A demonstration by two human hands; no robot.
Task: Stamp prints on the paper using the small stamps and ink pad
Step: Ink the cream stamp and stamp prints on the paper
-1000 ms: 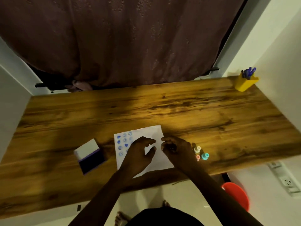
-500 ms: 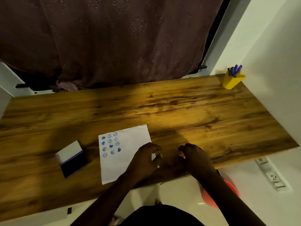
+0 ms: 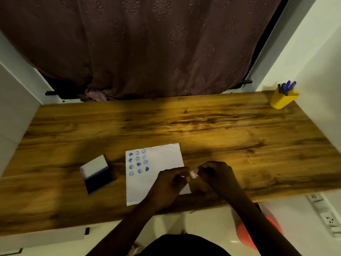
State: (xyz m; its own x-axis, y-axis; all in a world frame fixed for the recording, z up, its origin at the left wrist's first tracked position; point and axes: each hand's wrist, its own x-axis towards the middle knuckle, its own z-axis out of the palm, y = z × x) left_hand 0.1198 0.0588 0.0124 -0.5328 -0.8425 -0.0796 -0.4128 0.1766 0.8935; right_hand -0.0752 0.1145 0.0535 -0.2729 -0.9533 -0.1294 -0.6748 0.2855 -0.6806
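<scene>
A white sheet of paper (image 3: pixel 162 159) lies near the wooden desk's front edge, with several blue prints (image 3: pixel 138 162) in its upper left corner. To its left the ink pad (image 3: pixel 97 174) sits open, white lid up, dark pad showing. My left hand (image 3: pixel 170 183) and my right hand (image 3: pixel 215 172) meet over the paper's right edge. Both pinch a small pink stamp (image 3: pixel 194 173) between their fingertips. The other small stamps are hidden.
A yellow pen holder (image 3: pixel 282 99) with blue pens stands at the desk's far right corner. A dark curtain (image 3: pixel 147 43) hangs behind the desk (image 3: pixel 203 126). White walls close both sides. An orange-red object (image 3: pixel 245 235) and wall sockets (image 3: pixel 330 221) sit below right.
My hands have drawn together and lifted a small pink stamp between them at the paper's right edge. The stamps seen on the desk a second ago are out of sight.
</scene>
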